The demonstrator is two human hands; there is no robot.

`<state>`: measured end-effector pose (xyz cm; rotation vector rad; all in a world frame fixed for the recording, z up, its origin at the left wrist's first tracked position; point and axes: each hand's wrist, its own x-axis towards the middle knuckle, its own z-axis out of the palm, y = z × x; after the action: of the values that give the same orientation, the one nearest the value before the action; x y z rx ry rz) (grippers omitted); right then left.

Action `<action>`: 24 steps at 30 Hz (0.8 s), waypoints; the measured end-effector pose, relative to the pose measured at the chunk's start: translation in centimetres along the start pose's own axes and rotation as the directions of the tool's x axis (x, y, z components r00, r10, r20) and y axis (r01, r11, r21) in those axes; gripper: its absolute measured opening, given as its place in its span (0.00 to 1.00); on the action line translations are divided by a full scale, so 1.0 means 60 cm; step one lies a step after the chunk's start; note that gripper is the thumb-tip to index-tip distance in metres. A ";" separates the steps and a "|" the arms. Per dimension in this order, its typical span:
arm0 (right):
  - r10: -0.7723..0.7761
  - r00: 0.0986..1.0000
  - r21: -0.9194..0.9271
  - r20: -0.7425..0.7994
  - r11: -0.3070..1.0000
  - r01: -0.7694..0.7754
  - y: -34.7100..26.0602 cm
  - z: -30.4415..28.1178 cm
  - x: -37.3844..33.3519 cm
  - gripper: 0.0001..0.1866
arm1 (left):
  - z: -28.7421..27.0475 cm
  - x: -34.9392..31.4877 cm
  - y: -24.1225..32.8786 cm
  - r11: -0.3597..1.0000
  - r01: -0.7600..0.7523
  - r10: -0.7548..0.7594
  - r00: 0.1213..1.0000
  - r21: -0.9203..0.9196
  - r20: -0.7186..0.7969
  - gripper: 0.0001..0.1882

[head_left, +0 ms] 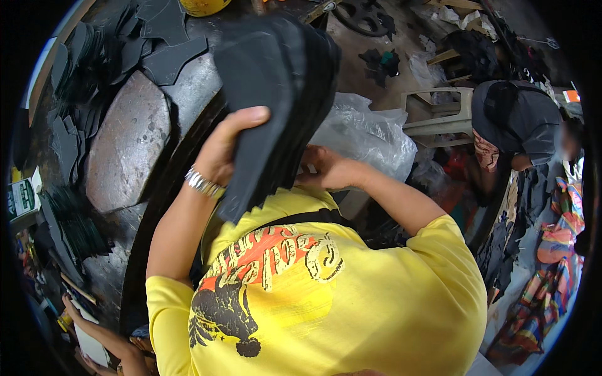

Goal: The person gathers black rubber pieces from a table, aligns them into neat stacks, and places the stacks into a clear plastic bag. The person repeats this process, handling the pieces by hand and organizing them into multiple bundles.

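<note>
Holding up a thick stack of black sole-shaped sheets (269, 103) in the head view is the left hand (217, 150), so I'll place everything off that stack. It's up in front of the yellow T-shirt (376, 301), tilted and kinda motion-blurred. The left hand is clamped on its lower left side, thumb laid across the near face, the other fingers out of sight. There's a silver wristwatch (204, 183) on that wrist. Right hand (332, 168) is at the stack's lower right edge with fingers curled in; they're partly hidden, so I can't tell if they're pinching a sheet or just beside it.

Left of the stack there's a scuffed metal plate (128, 141), and farther left past that, piles of black cut pieces (84, 56). Past the stack's top end you get a yellow container (204, 5), cropped by the view, and a dark wheel (367, 22) off to the right. Just right of the stack is some crinkly clear plastic sheeting (376, 135), then a greyish plastic chair (439, 127), then a co-worker (527, 119) in dark clothes. Way right of the stack, a heap of multicoloured material (547, 291). Far down and left of it, another person's arm (113, 336).
</note>
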<state>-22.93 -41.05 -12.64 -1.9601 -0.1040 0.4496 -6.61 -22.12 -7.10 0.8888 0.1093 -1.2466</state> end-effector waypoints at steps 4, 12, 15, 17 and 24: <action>0.253 0.965 0.562 0.068 0.790 -0.246 -0.008 -0.031 -0.049 0.43 | 0.017 0.069 -0.052 0.978 0.186 -0.192 0.980 0.091 0.061 0.33; 0.487 0.792 0.901 -0.368 0.398 0.175 0.005 -0.028 -0.046 0.63 | 0.049 0.116 -0.118 0.922 -0.063 0.057 0.998 0.381 0.028 0.38; 0.521 0.774 0.913 -0.360 0.368 0.177 0.024 -0.031 -0.017 0.62 | 0.060 0.116 -0.129 0.927 -0.102 0.107 0.994 0.361 0.006 0.41; 0.505 0.782 0.914 -0.364 0.355 0.196 0.031 -0.033 -0.013 0.61 | 0.060 0.115 -0.133 0.931 -0.108 0.124 0.992 0.349 -0.025 0.43; 0.475 0.800 0.907 -0.367 0.376 0.192 0.010 -0.057 -0.010 0.49 | 0.064 0.118 -0.140 0.925 -0.131 0.155 0.987 0.355 -0.038 0.49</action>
<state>-22.31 -44.44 -11.82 -0.8424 0.6445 -0.0636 -12.69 -30.40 -12.64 1.2269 -0.1305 -1.1165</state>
